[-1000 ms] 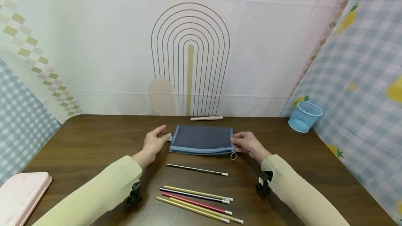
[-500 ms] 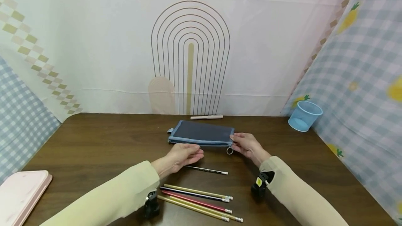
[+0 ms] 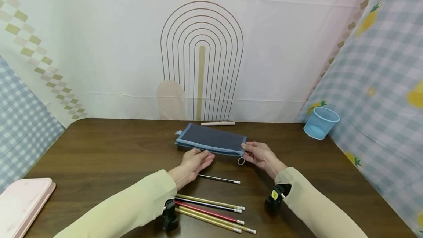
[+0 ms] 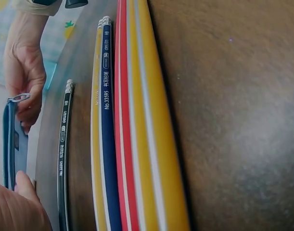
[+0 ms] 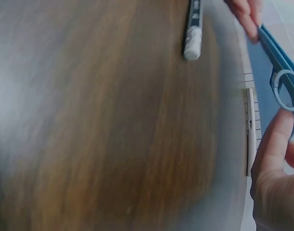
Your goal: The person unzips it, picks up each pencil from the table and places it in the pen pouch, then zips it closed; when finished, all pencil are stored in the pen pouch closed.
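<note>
A dark blue zippered pencil pouch [image 3: 211, 140] with light blue trim is held at a slant over the table, its left end farther back. My right hand [image 3: 261, 155] pinches its right end, thumb on top, beside the zipper's ring pull [image 3: 241, 161]. At the front edge, the thumb and fingertips of my left hand [image 3: 191, 164] pinch the trim near the middle. In the left wrist view, the pouch [image 4: 16, 144] appears edge-on between both hands. A black pencil [image 3: 219, 179] lies on the table just in front, partly hidden by my left hand.
Several pencils in gold, navy and red [image 3: 211, 214] lie nearest me, partly behind my left sleeve. A white pen [image 3: 218, 123] rests at the table's back edge. A blue mesh cup [image 3: 320, 123] stands back right; a pink case [image 3: 26, 201] lies front left.
My left hand has moved from the pouch's left end to its front edge and taken hold there. The pouch has turned, its left end swinging up and back, while my right hand keeps its grip.
</note>
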{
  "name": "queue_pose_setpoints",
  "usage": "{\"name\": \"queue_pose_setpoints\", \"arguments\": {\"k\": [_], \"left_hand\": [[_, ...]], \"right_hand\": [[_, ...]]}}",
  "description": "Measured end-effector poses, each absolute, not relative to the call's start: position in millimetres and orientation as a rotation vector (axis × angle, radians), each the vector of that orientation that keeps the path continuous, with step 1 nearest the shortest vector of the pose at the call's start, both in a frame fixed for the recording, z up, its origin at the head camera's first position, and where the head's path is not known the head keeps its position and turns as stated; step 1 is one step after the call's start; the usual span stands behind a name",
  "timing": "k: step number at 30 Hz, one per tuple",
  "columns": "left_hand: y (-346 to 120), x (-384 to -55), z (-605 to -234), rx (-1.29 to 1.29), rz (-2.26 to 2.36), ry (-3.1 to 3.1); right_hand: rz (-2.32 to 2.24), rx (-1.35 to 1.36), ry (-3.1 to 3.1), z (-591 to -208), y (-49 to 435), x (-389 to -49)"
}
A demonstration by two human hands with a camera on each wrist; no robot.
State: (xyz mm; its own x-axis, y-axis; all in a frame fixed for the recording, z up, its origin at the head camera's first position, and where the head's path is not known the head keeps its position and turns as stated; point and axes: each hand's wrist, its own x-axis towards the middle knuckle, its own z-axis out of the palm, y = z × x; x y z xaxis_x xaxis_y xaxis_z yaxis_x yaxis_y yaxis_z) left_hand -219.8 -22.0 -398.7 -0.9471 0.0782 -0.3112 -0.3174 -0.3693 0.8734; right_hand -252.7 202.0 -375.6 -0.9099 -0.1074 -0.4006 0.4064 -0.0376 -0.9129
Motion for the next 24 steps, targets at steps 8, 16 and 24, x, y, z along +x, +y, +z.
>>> {"name": "queue_pose_setpoints", "arguments": {"k": [8, 16, 24], "left_hand": [[-27.0, -222.8, -396.8, -0.297, 2.406, 1.623], [-26.0, -222.7, -393.7, -0.258, 2.395, 1.618], [-22.0, -221.8, -393.3, -0.237, 2.375, 1.614]], "right_hand": [[-1.804, 0.012, 2.450, -375.5, 193.7, -248.5], [-1.356, -0.735, 2.748, -366.8, 157.2, -242.3], [-1.184, -0.828, 2.843, -368.0, 141.4, -239.3]]}}
